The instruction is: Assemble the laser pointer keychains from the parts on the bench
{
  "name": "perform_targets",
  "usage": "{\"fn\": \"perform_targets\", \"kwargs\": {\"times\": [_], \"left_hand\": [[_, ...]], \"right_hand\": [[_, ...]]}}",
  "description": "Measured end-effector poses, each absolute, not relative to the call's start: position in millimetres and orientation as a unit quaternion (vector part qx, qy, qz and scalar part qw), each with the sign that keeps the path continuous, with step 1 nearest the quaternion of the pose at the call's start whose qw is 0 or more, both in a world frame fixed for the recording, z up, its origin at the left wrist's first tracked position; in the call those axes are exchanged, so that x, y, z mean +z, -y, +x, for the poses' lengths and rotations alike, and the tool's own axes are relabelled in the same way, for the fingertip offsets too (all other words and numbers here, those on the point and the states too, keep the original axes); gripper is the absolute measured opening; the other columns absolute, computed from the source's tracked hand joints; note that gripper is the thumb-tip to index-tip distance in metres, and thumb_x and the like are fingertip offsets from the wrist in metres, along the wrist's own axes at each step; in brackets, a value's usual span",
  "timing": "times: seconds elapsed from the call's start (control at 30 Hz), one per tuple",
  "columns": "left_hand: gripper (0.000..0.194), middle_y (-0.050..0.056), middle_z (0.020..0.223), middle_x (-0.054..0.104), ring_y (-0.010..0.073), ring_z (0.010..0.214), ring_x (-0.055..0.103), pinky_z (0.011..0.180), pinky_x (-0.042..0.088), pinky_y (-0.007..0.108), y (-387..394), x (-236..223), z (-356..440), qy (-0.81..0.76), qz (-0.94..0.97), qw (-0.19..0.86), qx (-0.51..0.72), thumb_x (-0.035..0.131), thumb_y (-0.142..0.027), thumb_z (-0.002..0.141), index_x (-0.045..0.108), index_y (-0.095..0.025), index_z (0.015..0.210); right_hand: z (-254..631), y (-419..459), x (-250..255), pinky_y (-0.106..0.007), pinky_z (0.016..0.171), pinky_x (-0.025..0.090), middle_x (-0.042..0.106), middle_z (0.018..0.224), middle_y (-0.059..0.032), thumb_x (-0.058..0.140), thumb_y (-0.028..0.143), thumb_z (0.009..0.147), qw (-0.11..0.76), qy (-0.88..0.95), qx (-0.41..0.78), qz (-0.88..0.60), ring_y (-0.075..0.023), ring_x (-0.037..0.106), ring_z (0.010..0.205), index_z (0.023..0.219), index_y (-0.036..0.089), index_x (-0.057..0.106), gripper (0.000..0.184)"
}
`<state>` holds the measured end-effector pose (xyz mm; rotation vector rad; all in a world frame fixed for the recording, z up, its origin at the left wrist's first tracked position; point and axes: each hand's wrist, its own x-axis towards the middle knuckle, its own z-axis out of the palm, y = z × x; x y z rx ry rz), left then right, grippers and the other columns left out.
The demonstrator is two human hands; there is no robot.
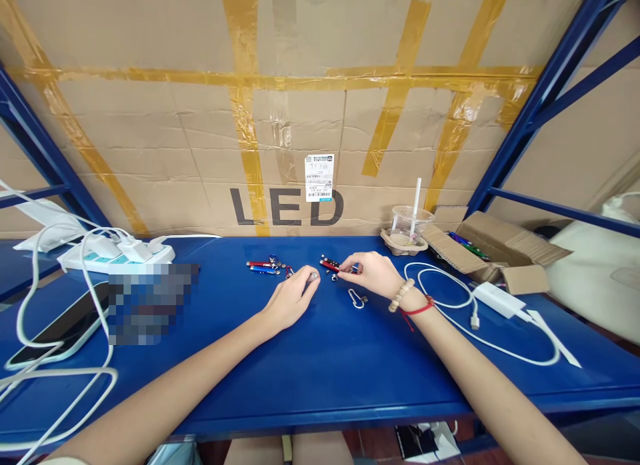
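Note:
My left hand [293, 297] rests on the blue shelf top [320, 365] with its fingertips pinched on a small silvery piece [313, 276]. My right hand [370, 273] pinches the end of a small red pen-shaped keychain light [330, 265]. A bead bracelet and a red string circle my right wrist. Just left of my hands lie a red and a blue keychain light [264, 267] side by side. A silver carabiner clip [355, 298] lies on the shelf below my right hand.
A taped cardboard sheet marked LED [287, 207] forms the back wall. A plastic cup with a straw [410, 226] and an open cardboard box [493, 248] stand at the right. A white charger and cable [495, 302] lie beside them. A power strip [117, 255] and a phone [60, 328] are at the left.

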<state>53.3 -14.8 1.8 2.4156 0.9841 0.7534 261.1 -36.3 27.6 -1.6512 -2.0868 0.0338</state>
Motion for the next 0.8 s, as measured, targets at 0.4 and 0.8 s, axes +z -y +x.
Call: {"fn": "perform_targets", "kwargs": {"times": [0.4, 0.8], "left_hand": [[0.022, 0.0, 0.083, 0.049, 0.0125, 0.075, 0.048, 0.07, 0.037, 0.024, 12, -1, 54, -0.287, 0.889, 0.232, 0.271, 0.027, -0.034, 0.09, 0.043, -0.02, 0.085], [0.024, 0.0, 0.078, 0.047, 0.0122, 0.071, 0.047, 0.064, 0.036, 0.024, 12, -2, 52, -0.278, 0.903, 0.217, 0.244, 0.026, -0.035, 0.09, 0.041, -0.018, 0.081]], "right_hand": [[235, 50, 35, -0.019, 0.051, 0.041, 0.064, 0.08, -0.0026, 0.059, 0.035, 0.073, 0.419, 0.774, 0.175, -0.442, -0.0067, 0.051, 0.055, 0.084, 0.018, 0.067, 0.022], [229, 48, 29, -0.019, 0.049, 0.039, 0.063, 0.072, -0.0031, 0.059, 0.037, 0.074, 0.396, 0.767, 0.233, -0.449, -0.0066, 0.048, 0.05, 0.081, 0.016, 0.068, 0.025]]}}
